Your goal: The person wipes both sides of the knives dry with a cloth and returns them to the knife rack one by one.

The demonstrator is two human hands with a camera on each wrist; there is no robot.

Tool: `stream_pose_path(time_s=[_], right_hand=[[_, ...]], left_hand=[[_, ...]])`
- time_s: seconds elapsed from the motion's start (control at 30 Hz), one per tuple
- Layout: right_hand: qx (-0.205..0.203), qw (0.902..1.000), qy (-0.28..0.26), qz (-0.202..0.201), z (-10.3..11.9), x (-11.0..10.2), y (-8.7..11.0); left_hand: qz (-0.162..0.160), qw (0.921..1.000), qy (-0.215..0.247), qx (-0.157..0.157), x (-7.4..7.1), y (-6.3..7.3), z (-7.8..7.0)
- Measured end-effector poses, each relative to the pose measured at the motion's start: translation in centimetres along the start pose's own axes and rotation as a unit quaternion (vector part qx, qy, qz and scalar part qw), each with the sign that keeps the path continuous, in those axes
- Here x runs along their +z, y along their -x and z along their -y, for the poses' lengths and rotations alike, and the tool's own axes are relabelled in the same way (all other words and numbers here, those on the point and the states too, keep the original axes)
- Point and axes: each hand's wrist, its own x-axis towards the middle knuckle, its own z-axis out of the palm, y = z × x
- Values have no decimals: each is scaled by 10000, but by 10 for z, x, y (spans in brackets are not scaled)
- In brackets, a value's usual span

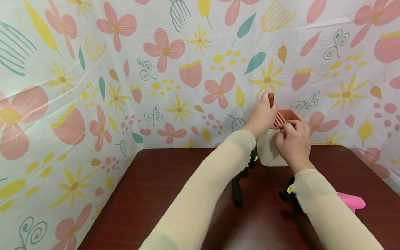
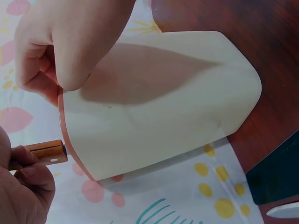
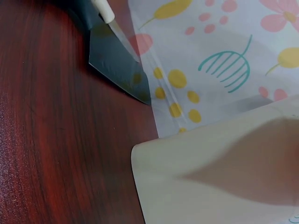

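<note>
A cream knife block (image 1: 268,149) with a salmon rim (image 1: 292,114) stands at the back of the table. Salmon strips (image 1: 279,119) run across its opening. My left hand (image 1: 262,113) grips the brown wooden handle (image 2: 46,151) of a knife just above the rim. Only a sliver of its blade shows; the rest is hidden inside the block. With fingers bent over the rim and thumb against the outer wall, my right hand (image 1: 295,144) holds the block. In the right wrist view, the block's wall (image 3: 210,172) shows with a shadow across it.
A wide black blade (image 3: 117,65) lies left of the block, with a small pale-handled knife (image 3: 114,28) over it. A black handle (image 1: 236,191) points toward the front. Something pink (image 1: 353,201) lies partly under my right forearm. A flowered cloth (image 1: 193,104) hangs behind the dark red table (image 1: 156,187).
</note>
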Motion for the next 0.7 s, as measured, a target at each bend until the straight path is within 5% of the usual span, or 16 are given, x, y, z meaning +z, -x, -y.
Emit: stream_pose_path(time_s=[0.4,0.7], right_hand=[[-3,10000,-36,50,2,-1,-2],[-28,9999,10,98,0,-2,-1]], left_hand=[[3,9985,-517,184,1,7,-2],[404,9989,142,201,-10,10,9]])
